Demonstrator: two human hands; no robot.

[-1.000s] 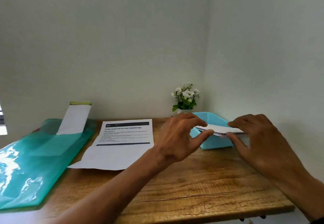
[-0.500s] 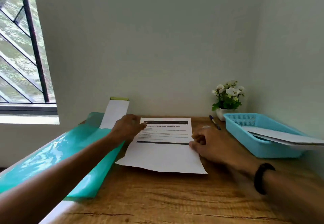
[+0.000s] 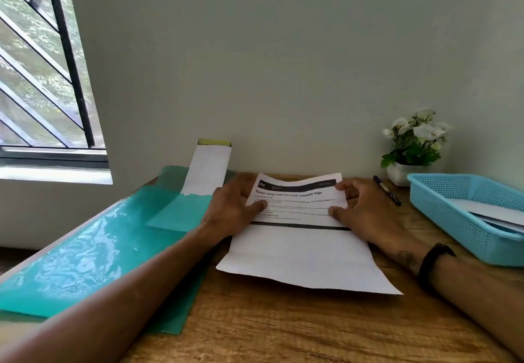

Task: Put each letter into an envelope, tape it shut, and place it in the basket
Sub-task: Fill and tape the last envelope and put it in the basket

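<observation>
A printed white letter (image 3: 306,252) lies on the wooden table, its far end lifted and curling toward me. My left hand (image 3: 232,209) pinches the letter's upper left edge, thumb on top of the print. My right hand (image 3: 365,212) pinches the upper right edge the same way. A white envelope (image 3: 207,172) with a yellow strip on its flap leans against the wall, its lower end tucked in a green plastic folder (image 3: 93,254). The light blue basket (image 3: 459,215) at the right holds white envelopes (image 3: 499,212).
A black pen (image 3: 387,191) lies behind my right hand. A small white pot of white flowers (image 3: 414,147) stands in the back right corner. A barred window (image 3: 42,64) is at the left. The table's near part shows bare wood (image 3: 283,328).
Both hands left the envelope in the basket and came over to the letter. They now pinch its far corners, and the far end has lifted off the table.
</observation>
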